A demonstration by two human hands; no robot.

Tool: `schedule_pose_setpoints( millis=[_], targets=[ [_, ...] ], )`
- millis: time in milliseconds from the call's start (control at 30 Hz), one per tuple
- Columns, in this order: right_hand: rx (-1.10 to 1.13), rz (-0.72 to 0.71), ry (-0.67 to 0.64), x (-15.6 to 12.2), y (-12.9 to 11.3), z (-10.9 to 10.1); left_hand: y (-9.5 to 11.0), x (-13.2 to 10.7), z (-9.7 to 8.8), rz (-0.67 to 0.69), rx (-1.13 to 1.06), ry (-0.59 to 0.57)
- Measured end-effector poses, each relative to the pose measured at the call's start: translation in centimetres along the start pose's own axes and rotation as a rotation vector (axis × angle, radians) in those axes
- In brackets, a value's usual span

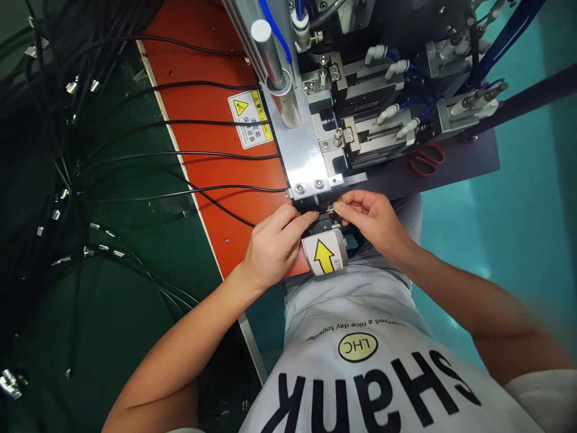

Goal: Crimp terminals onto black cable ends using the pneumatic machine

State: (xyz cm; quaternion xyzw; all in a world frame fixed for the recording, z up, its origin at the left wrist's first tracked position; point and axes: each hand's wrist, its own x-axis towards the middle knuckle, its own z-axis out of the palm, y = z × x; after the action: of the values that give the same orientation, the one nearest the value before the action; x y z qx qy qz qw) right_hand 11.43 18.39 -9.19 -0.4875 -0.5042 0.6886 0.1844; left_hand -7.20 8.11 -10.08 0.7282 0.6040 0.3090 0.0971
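Note:
My left hand [276, 245] and my right hand [368, 218] meet at the front of a small black fixture block [321, 228] under a machine's metal bracket [303, 157]. Both pinch thin coloured wires [331, 210] at the fixture's slot, fingers pressed together. A white label with a yellow arrow [323, 255] sits on the block just below my fingers, pointing toward the machine.
Several black cables [216, 157] with metal plugs cross the orange machine top [202, 102] and pile on the green table [103, 300] at left. A yellow warning sticker [249, 118] sits near a steel cylinder [277, 75]. Pneumatic units with blue hoses and red scissors [426, 159] stand at right.

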Motion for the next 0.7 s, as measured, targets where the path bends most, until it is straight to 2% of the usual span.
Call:
schedule_pose_setpoints(
  millis=[200,467,700],
  targets=[
    [-0.015,-0.008,0.004,0.0,0.3,-0.2,-0.1,0.1,0.3,0.012,-0.023,-0.007],
    [-0.026,-0.076,-0.021,0.4,1.6,-0.1,-0.3,0.1,0.2,0.086,0.103,-0.083],
    [-0.035,-0.062,-0.035,0.4,2.0,-0.3,-0.3,-0.1,0.5,0.111,0.135,-0.104]
  ],
)
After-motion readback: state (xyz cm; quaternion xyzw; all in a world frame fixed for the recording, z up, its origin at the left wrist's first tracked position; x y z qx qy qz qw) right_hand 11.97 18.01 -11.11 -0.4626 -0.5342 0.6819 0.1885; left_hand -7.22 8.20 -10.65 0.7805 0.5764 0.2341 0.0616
